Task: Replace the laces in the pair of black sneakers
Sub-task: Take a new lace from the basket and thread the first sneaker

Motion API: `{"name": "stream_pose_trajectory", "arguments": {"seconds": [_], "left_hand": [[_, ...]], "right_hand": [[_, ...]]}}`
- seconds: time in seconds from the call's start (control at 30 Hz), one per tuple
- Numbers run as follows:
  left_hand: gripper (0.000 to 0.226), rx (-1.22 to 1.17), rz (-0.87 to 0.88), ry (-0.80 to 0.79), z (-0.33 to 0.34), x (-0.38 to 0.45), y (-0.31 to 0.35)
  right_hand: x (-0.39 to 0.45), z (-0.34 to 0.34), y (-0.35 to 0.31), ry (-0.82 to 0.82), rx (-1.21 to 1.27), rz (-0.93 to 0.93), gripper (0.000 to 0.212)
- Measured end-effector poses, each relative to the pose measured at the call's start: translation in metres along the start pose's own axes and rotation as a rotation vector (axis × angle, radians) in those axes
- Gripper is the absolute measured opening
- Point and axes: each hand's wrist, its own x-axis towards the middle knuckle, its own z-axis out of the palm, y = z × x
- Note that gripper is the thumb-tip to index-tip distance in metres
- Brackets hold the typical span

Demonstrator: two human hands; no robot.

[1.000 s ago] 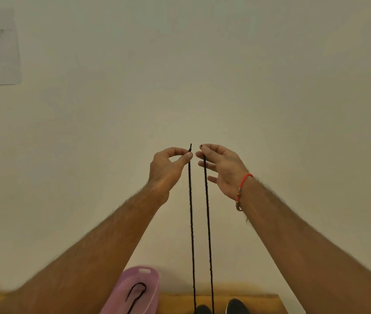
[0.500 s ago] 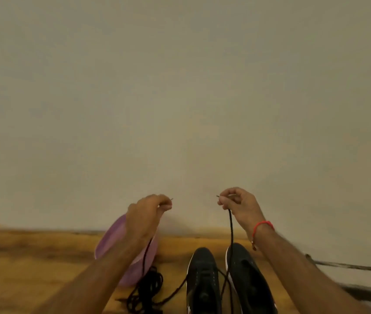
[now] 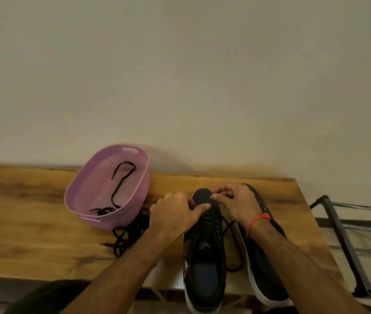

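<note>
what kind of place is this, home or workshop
Probably a home room, though I can't be sure: a wooden table against a plain wall, a purple plastic basket holding a lace, and a metal rack beside the table.

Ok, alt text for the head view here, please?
Both hands, left and right, work at the toe end of a black sneaker on a wooden table. Its pair sits alongside; a purple basket holds a black lace.
</note>
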Motion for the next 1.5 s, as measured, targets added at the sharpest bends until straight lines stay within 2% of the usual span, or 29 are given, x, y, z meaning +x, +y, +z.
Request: {"name": "stream_pose_trajectory", "arguments": {"seconds": [0.1, 0.23, 0.37, 0.5, 0.67, 0.93, 1.27, 1.5], "left_hand": [[0.057, 0.043, -0.05, -0.084, 0.006, 0.002, 0.002], [0.044, -0.013, -0.078, -0.162, 0.013, -0.001, -0.005], [0.033, -0.283, -0.114, -0.256, 0.016, 0.007, -0.02], [0.025, -0.59, -0.222, -0.352, 0.016, 0.008, -0.031], [0.024, -0.693, -0.304, -0.404, 0.013, 0.004, -0.035], [0.026, -0.696, -0.295, -0.4, 0.013, 0.004, -0.033], [0.03, -0.693, -0.23, -0.385, 0.013, 0.002, -0.034], [0.014, -0.76, -0.274, -0.338, 0.013, 0.001, -0.03]], "right_hand": [[0.001, 0.009, 0.007, -0.049, -0.075, -0.002, 0.011], [-0.006, 0.017, 0.013, -0.158, -0.213, -0.022, 0.004], [-0.011, 0.026, 0.017, -0.192, -0.345, -0.085, 0.019], [-0.013, 0.036, 0.016, -0.199, -0.395, -0.084, 0.007], [-0.014, 0.039, 0.014, -0.221, -0.441, -0.107, 0.004], [-0.018, 0.039, 0.013, -0.237, -0.45, -0.131, 0.002], [-0.019, 0.042, 0.011, -0.176, -0.421, -0.092, 0.004], [-0.018, 0.036, 0.01, -0.178, -0.34, -0.091, 0.017]]}}
